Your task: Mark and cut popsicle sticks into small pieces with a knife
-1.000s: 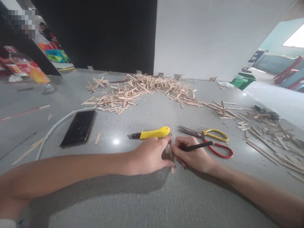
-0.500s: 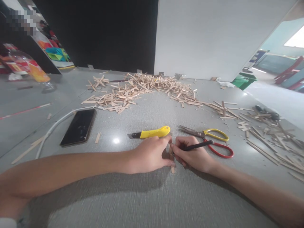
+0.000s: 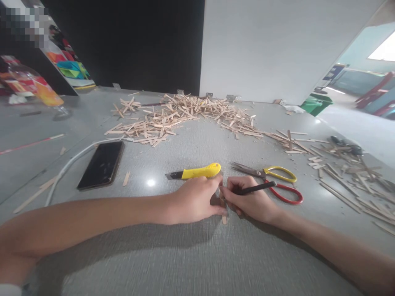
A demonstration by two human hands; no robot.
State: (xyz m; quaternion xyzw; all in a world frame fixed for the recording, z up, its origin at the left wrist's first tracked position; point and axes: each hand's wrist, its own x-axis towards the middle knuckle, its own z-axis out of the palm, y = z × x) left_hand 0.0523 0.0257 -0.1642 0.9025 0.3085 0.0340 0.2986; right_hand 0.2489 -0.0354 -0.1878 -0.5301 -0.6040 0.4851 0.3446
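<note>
My left hand (image 3: 197, 199) is closed, its thumb and fingers pressing a small wooden craft stick (image 3: 224, 220) against the table. Only the near end of that stick and a bit between the fingers show. My right hand (image 3: 251, 199) grips a black pen (image 3: 257, 188), its tip hidden by the fingers beside the stick. Just beyond my left hand lies a yellow utility knife (image 3: 200, 170) with its blade pointing left. A pair of scissors (image 3: 262, 172), with one yellow and one red handle, rests past my right hand.
A heap of craft sticks (image 3: 185, 113) spreads along the back, with more loose wooden strips (image 3: 345, 176) at right. A phone (image 3: 101, 164) and white cable (image 3: 66, 166) lie left. Farther left is a bottle (image 3: 46, 92). A black-and-white panel (image 3: 247, 49) stands behind.
Both hands stay almost where they were, holding the stick and the pen. The whole view has shifted very slightly.
</note>
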